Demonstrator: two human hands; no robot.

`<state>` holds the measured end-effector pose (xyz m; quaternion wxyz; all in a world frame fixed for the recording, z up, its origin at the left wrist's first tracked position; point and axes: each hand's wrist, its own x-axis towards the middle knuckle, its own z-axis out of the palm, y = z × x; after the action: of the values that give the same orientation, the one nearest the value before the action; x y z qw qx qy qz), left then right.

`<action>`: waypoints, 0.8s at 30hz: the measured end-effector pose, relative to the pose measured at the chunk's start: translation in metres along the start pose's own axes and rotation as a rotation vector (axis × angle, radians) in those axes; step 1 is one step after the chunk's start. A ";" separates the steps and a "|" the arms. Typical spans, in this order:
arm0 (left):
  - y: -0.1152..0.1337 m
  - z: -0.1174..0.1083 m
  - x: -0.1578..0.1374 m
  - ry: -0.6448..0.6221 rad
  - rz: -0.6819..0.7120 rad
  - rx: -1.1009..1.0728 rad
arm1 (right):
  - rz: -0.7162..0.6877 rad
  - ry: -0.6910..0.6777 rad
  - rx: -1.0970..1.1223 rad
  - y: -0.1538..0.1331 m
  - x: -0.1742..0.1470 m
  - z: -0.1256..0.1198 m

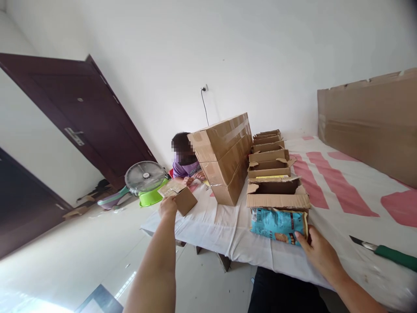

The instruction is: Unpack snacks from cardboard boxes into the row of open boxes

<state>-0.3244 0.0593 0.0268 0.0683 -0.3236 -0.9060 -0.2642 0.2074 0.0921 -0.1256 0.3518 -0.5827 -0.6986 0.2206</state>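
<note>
My left hand (167, 206) is closed on the near left edge of a small cardboard box (186, 201), at the table's left corner. Tape shows on that box's top. With its thumb on the front, my right hand (315, 245) grips the right end of a blue snack bag (276, 223) with printed lettering and a picture of food. The bag lies at the table's near edge, against an open cardboard box (278, 201). Behind that one, several more open boxes (269, 157) stand in a row going back.
Sealed, taped cartons (224, 161) are stacked left of the row. A green-handled utility knife (394, 256) lies at right, blade out. A large carton (368, 126) stands at the back right. Across the table (339, 191) sits a person (184, 169); a fan (146, 176) stands beyond.
</note>
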 end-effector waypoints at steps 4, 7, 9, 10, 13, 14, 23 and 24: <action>-0.006 -0.007 -0.008 0.000 0.021 0.063 | -0.022 0.009 -0.017 -0.001 -0.001 0.002; -0.009 -0.014 -0.022 0.019 0.044 0.109 | -0.047 0.019 -0.024 -0.002 -0.002 0.001; -0.012 -0.021 -0.034 0.027 0.073 0.136 | -0.049 0.013 -0.037 -0.004 -0.002 0.000; -0.013 -0.025 -0.042 0.024 0.090 0.149 | -0.048 0.008 -0.041 -0.005 -0.002 -0.001; -0.012 -0.036 -0.072 -0.001 0.153 0.172 | -0.039 0.000 -0.056 -0.010 -0.002 -0.003; -0.010 -0.038 -0.085 -0.010 0.179 0.174 | -0.033 0.003 -0.065 -0.012 -0.003 -0.003; 0.065 -0.021 -0.228 0.186 0.622 0.119 | -0.009 0.014 -0.180 -0.022 -0.003 -0.006; 0.074 -0.017 -0.240 0.233 0.695 0.079 | -0.023 0.011 -0.188 -0.024 -0.005 -0.007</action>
<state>-0.0912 -0.0333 0.0028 0.2689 -0.5768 -0.7377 -0.2252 0.1975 0.0813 -0.1049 0.3016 -0.6064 -0.7210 0.1468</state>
